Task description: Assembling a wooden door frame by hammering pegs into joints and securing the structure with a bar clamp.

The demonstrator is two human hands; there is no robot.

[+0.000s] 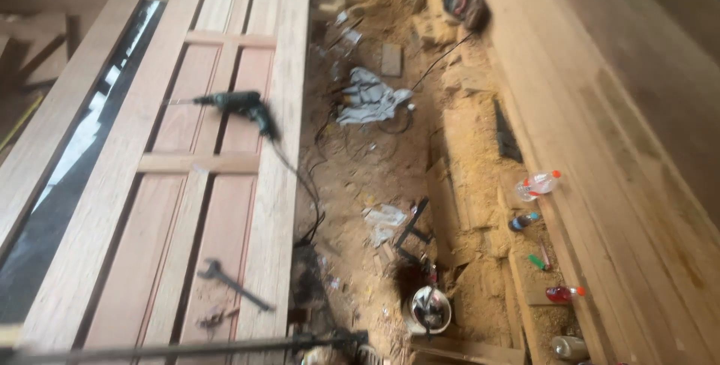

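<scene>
While no hands are in shot, grip state can't be told; corded drill [238, 105] lies on the panelled wooden door [187, 177], upper middle, w/ a spanner [234, 285] lower down the same door.
My take: keep the drill cord [300, 185] off the door edge, and clear of the sawdust floor [360, 177] clutter, eg grey rag [371, 99], bottles [537, 185]. Frame's motion-blurred; drill bit hard to make out, dark bar [187, 348] at bottom cut off, small bits by the spanner unclear.

The floor [360, 177] is covered in sawdust and wood scraps. Long wooden boards [600, 147] lie stacked along its right edge in daylight.
</scene>
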